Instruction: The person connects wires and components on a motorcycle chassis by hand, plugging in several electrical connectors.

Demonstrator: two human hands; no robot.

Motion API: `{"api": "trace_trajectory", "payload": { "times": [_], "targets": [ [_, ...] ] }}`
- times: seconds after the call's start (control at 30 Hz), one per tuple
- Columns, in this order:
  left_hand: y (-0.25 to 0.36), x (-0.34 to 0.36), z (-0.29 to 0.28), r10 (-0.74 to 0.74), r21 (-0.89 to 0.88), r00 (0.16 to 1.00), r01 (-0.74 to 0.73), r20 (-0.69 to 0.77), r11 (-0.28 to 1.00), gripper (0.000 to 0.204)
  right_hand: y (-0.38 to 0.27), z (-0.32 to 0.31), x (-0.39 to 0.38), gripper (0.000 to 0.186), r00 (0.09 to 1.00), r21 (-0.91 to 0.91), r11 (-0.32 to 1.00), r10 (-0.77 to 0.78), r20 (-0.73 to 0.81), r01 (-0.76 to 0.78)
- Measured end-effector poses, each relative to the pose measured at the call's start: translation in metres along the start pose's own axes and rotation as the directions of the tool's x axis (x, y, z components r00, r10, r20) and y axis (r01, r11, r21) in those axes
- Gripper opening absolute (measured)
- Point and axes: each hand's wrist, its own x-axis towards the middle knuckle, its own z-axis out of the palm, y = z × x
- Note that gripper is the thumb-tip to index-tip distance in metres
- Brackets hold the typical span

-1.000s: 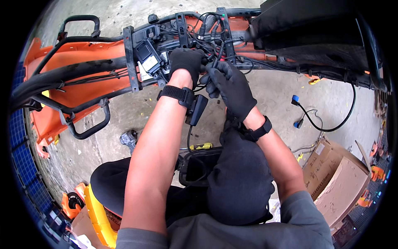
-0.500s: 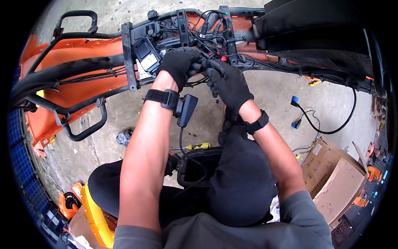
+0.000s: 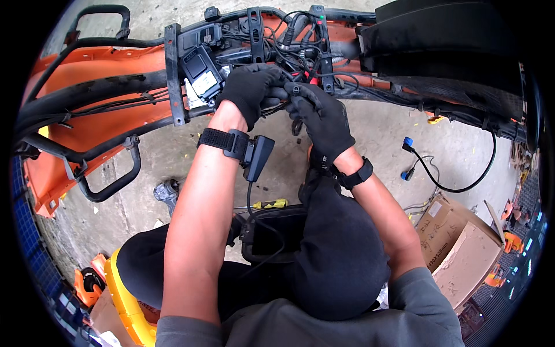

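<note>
Both of my hands wear black gloves and meet over the near rail of the vehicle frame. My right hand is closed, pinching a small black cable connector between thumb and fingers. Right beside it, my left hand has its fingers curled together; what they grip is hidden. Just behind the hands lies a tangle of black wires with some red connectors. A black control box with a white label sits left of my left hand.
Orange body panels underlie the frame, and a black fender rises at right. On the floor are a cable with blue plugs, a cardboard box, a power tool and a yellow-handled screwdriver. A black bin stands between my legs.
My right hand has turned slightly, bringing the black connector's end into sight between its fingers. A small gap now shows between my hands. The whole view has shifted a little.
</note>
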Motion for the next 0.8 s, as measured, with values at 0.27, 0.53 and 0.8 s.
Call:
{"api": "trace_trajectory", "payload": {
  "times": [0.27,0.53,0.8],
  "targets": [
    [0.0,-0.003,0.0,0.01,-0.047,1.0,-0.011,-0.026,0.999,0.016,-0.023,0.001,0.001,0.024,0.99,0.043,0.989,0.143,-0.021,-0.142],
    [0.005,-0.005,0.002,-0.003,-0.063,1.0,0.001,-0.023,0.998,0.017,-0.029,0.0,0.011,0.028,0.993,-0.15,0.981,0.115,-0.033,-0.119],
    [0.01,0.003,0.0,-0.068,-0.043,0.998,0.068,0.004,0.997,0.02,-0.029,-0.003,0.021,0.026,1.0,-0.286,0.958,0.007,-0.03,-0.016]
  ]
}}
